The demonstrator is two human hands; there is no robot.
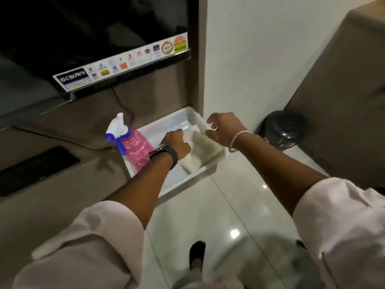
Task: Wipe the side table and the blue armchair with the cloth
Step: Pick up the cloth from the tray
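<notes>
Glossy pale floor tiles [218, 215] fill the lower frame, with lamp glare on them. I see a grey-brown cabinet [62, 195] at left carrying a black TV [83, 38] whose bottom edge bears a sticker strip. A white wall [260, 59] stands behind, and a black domed bin [283, 129] sits by the wall at right.

White plastic tray [164, 124] sits on the floor against the cabinet's end, touching the wall corner. Inside it: pink spray bottle [136, 149] at the left side, lying tilted, white-and-blue nozzle toward the cabinet. The cloth [203, 147], off-white and folded, lies along the tray's right wall, long axis running from the near edge toward the far corner.

Both arms reach forward and down, sleeves rolled. Left hand [177, 143], black band at wrist, is knuckles-up with fingers curled closed on the cloth's left edge. Right hand [224, 128], chain bracelet at wrist, hovers over the tray's far right rim, fingers spread apart, holding nothing.
</notes>
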